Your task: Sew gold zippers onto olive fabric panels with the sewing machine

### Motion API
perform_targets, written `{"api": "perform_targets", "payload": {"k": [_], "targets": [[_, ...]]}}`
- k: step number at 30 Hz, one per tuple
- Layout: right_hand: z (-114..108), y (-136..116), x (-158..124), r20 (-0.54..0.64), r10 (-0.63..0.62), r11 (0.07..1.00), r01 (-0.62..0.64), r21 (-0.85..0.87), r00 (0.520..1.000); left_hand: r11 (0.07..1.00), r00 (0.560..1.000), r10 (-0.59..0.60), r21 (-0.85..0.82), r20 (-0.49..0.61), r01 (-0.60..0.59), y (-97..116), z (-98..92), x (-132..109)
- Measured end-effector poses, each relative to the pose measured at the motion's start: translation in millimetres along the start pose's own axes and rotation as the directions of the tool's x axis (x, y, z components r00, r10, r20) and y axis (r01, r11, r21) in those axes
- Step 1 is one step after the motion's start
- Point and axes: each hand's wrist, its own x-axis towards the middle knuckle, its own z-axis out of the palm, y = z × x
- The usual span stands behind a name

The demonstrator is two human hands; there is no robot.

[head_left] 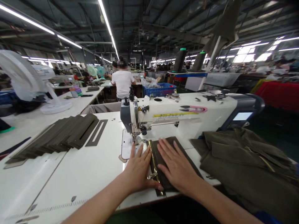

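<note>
A dark olive fabric panel lies on the white sewing table, with a gold-toothed zipper along its left edge and a metal zipper pull partway down. My left hand rests at the zipper, fingers spread, its thumb reaching across the zipper's lower end. Flat on the fabric lies my right hand, fingers stretched out. The presser foot and needle area of the sewing machine stand just beyond my left fingertips.
Overlapping olive fabric pieces lie at left beside a slotted template. A heap of olive fabric covers the right side. Pink-handled thread snips sit on the machine arm. A white fan stands far left; a person works ahead.
</note>
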Motion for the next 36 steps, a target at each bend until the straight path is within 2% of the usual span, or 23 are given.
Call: {"api": "perform_targets", "payload": {"k": [2,4,6,9,10,12,15,17,19,20,22,23,25,27,28,30,31,33,36], "targets": [[14,0,-2,0.119,-0.037,0.999,0.034,0.028,0.992,1.0,1.0,-0.006,0.003,-0.01,0.006,0,2.4,0],[22,11,-4,0.175,-0.002,0.999,-0.003,0.033,0.984,1.0,1.0,-0.01,-0.001,-0.009,0.01,0,3.1,-1],[19,28,-3,0.145,0.122,0.992,-0.119,-0.03,0.982,1.0,1.0,-0.013,-0.008,0.002,0.013,0,1.6,-1],[3,44,0,-0.018,0.283,0.947,-0.282,-0.153,0.959,1.0,1.0,-0.013,-0.02,0.018,0.013,1,-2.6,-1],[-1,44,0,-0.065,0.276,0.943,-0.283,-0.176,0.959,1.0,1.0,-0.011,-0.024,0.023,0.012,0,-3.5,-1],[-4,38,-3,-0.08,0.178,0.964,-0.19,-0.184,0.981,1.0,1.0,-0.012,-0.028,0.023,0.012,-1,-3.5,0],[8,25,-13,0.039,0.033,0.991,-0.028,-0.134,0.999,0.999,1.0,-0.018,-0.039,0.005,0.019,-1,1.1,0],[20,21,-20,0.105,0.027,0.993,-0.014,-0.121,0.994,0.998,1.0,-0.017,-0.056,-0.008,0.017,1,4.5,-4],[31,23,-24,0.083,0.047,0.989,-0.034,-0.144,0.995,0.997,1.0,-0.009,-0.074,-0.03,0.007,3,5.4,-11],[37,26,-25,0.034,0.055,0.987,-0.049,-0.155,0.998,0.997,0.999,-0.004,-0.076,-0.048,0.0,3,4.0,-15],[48,32,-24,-0.019,0.005,0.988,-0.008,-0.154,1.0,0.998,0.995,-0.006,-0.057,-0.104,0.001,-5,-3.1,-24],[53,35,-24,-0.033,-0.031,0.989,0.026,-0.144,0.999,0.999,0.991,-0.025,-0.033,-0.134,0.021,-12,-8.9,-30],[62,40,-25,-0.029,-0.081,0.987,0.076,-0.142,0.996,0.987,0.973,-0.138,0.051,-0.183,0.15,-38,-23.6,-43],[69,43,-27,-0.027,-0.088,0.985,0.083,-0.153,0.996,0.922,0.921,-0.32,0.152,-0.222,0.356,-72,-39.3,-59],[71,44,-28,-0.035,-0.088,0.984,0.081,-0.159,0.996,0.893,0.898,-0.373,0.171,-0.234,0.416,-90,-46.1,-67],[72,46,-30,-0.068,-0.105,0.982,0.093,-0.166,0.992,0.858,0.871,-0.424,0.198,-0.248,0.474,-119,-54.7,-82],[71,46,-31,-0.096,-0.123,0.98,0.106,-0.167,0.988,0.851,0.869,-0.434,0.207,-0.237,0.482,-126,-55.8,-88],[64,44,-29,-0.154,-0.171,0.976,0.146,-0.162,0.973,0.852,0.877,-0.434,0.222,-0.206,0.474,-124,-52.1,-98],[44,32,-18,-0.172,-0.231,0.97,0.212,-0.122,0.958,0.89,0.916,-0.369,0.224,-0.157,0.397,-87,-39.5,-106]]}}
